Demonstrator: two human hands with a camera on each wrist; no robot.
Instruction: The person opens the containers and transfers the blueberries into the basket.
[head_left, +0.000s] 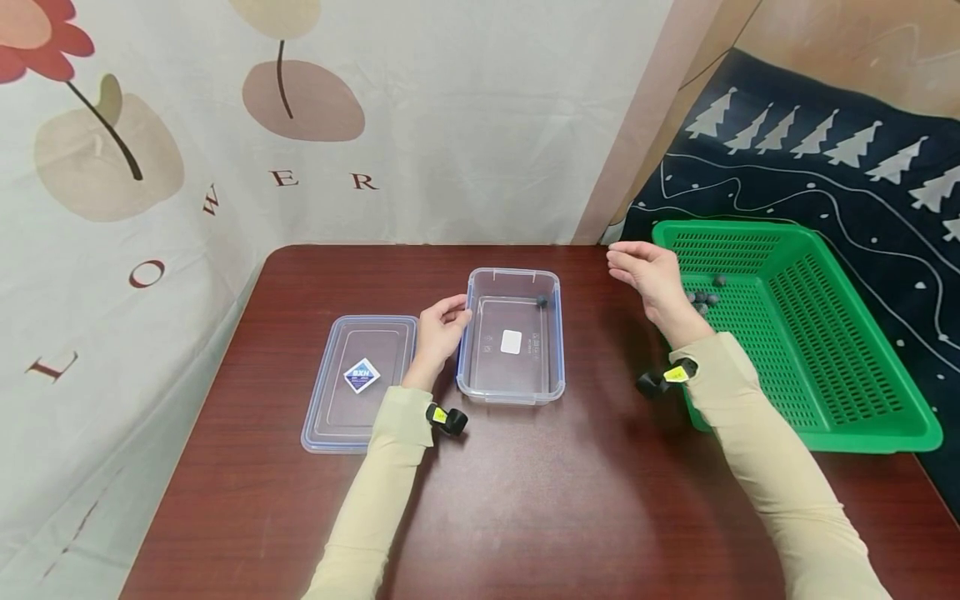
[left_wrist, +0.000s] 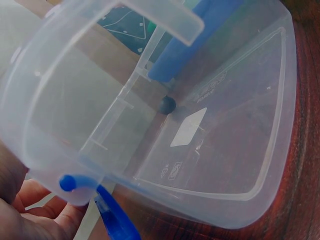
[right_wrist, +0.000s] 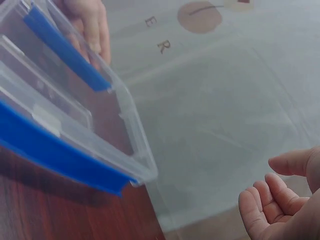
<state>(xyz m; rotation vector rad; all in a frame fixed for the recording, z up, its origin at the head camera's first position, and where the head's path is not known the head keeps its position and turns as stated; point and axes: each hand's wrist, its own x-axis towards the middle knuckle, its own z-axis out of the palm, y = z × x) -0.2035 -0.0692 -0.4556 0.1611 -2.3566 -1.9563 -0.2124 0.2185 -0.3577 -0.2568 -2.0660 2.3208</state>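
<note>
A clear plastic food box (head_left: 510, 398) with blue side clips stands lidless on the table. One small dark round ball (left_wrist: 167, 105), like a blueberry, lies inside near its far right corner. My left hand (head_left: 438, 333) touches the outside of the box's left wall with relaxed fingers. In the air between the box and a green plastic basket (head_left: 847, 437) is my right hand (head_left: 648, 279), its fingers loosely bent. The right wrist view shows a gap between thumb and fingers (right_wrist: 270, 200), with nothing seen in it. Several similar dark balls (head_left: 703, 300) lie in the basket's left part.
The clear lid (head_left: 348, 425), with blue edging and a diamond-shaped sticker (head_left: 362, 376), lies flat left of the box. A printed white curtain (head_left: 465, 125) hangs behind the brown table (head_left: 510, 500). Dark cloth (head_left: 810, 183) with tree prints hangs beyond the basket.
</note>
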